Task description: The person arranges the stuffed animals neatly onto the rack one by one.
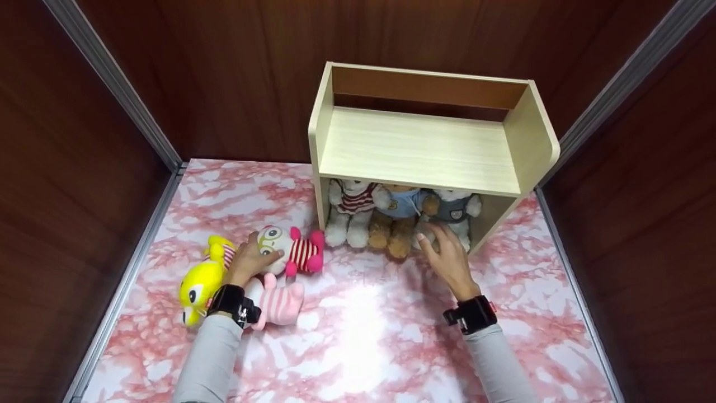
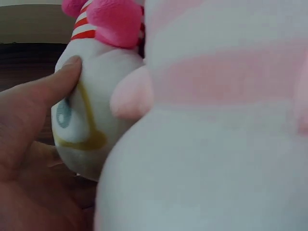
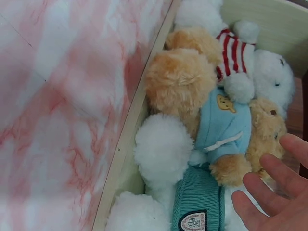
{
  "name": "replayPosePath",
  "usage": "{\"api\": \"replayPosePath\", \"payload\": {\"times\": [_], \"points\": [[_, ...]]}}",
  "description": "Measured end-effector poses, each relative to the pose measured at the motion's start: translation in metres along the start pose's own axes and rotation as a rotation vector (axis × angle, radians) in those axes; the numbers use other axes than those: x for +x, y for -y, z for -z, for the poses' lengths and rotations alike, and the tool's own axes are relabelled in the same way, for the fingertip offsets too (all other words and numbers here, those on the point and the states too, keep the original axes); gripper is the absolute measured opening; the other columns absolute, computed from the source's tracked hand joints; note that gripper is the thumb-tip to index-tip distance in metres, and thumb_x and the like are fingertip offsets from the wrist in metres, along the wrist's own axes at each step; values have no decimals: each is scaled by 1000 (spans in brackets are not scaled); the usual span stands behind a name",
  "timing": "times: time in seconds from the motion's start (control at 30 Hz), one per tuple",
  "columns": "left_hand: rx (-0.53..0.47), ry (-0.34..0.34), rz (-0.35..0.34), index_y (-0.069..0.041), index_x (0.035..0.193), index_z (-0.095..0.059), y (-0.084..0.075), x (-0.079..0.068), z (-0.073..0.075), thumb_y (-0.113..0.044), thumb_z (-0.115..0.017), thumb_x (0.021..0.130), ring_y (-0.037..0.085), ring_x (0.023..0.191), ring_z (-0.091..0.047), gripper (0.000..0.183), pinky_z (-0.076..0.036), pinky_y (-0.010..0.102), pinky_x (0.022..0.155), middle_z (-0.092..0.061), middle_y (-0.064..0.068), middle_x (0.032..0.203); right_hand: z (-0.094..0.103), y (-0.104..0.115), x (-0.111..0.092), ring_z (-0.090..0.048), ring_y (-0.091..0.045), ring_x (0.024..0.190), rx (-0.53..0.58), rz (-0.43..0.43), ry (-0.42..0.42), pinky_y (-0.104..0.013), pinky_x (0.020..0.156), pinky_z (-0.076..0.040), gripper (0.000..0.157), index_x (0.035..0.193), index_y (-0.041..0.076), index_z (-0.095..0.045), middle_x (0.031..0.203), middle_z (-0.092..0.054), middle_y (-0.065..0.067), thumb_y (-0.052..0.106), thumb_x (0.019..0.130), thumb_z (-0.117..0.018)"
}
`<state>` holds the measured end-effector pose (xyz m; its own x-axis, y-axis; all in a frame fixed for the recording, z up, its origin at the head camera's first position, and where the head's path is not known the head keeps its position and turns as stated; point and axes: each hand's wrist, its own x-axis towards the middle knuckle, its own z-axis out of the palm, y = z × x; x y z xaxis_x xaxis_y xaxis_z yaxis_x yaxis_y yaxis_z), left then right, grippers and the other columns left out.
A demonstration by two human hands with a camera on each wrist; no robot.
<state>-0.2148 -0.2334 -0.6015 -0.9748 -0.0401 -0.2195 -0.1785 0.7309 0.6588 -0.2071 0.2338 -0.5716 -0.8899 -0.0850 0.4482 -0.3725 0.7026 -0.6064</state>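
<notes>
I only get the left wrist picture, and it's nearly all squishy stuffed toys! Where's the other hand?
Observer: The right hand is down by the legs of a fluffy white plush toy in a knitted vest.
Child: Is that fluffy one sitting all alone?
Observer: No, a brown plush bear in a light blue top sits right beside it.
Child: Ooh! Any yellow toys?
Observer: Yes, a bright yellow plush toy with a striped body lies to the left of the left hand.

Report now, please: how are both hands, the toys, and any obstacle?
Left hand grips doll with glasses. Right hand empty, fingers extended near vest bear. Three bears sit in lower shelf. Pink-striped doll lies close by left hand.
</notes>
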Motion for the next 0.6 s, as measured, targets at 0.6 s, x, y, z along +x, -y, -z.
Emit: {"api": "replayPosePath", "payload": {"times": [0.6], "points": [[-202,-327,-205,-5,152,-44,-42,-15,16,-11,-87,79,41,129,-48,85,-37,55,113,-45,26,144,-4,13,0,-61,-34,124,27,55,0,-48,107,-47,35,129,4,-70,132,-66,-16,26,101,-67]]}}
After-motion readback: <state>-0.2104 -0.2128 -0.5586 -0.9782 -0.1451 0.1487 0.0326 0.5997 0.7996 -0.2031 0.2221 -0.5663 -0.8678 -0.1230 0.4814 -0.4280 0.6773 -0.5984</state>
